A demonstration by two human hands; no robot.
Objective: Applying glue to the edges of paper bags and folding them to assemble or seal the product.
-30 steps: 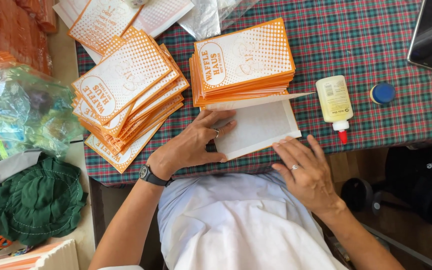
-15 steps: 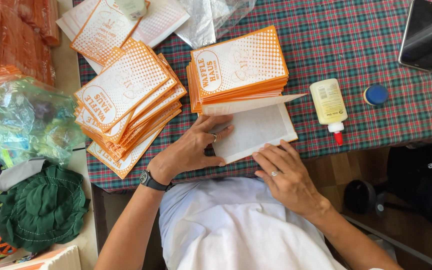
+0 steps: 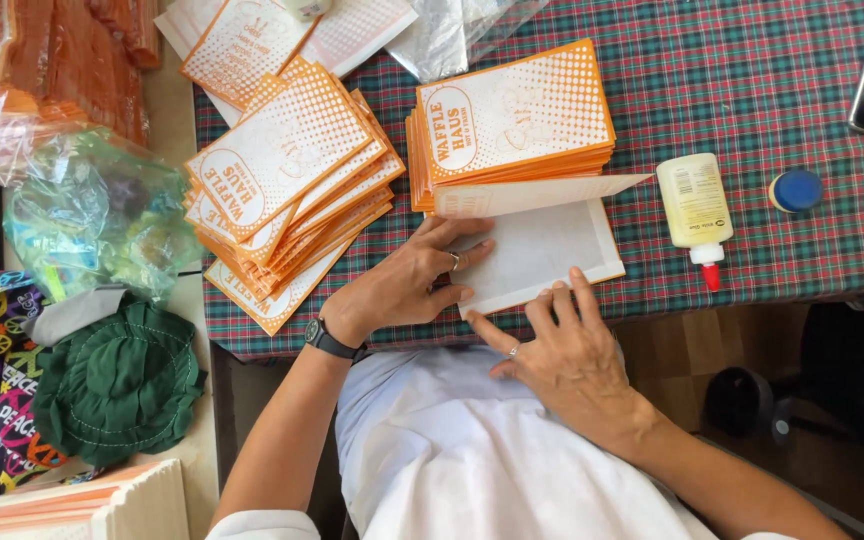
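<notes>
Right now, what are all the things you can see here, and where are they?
Open bag: one, white with orange edge, flat at the table's near edge under both hands.
Neat stack: one, orange and white paper bags, just behind the open bag.
Fanned stack: one, orange and white, left of the neat stack.
Glue bottle: one, pale yellow with red tip, lying right of the open bag.
Cap: one, blue, right of the bottle.
Tablecloth: one, red and green plaid.
Green hat: one, far left.
Left hand: pressing the open bag, watch on wrist.
Right hand: fingertips on the bag's near edge.
</notes>
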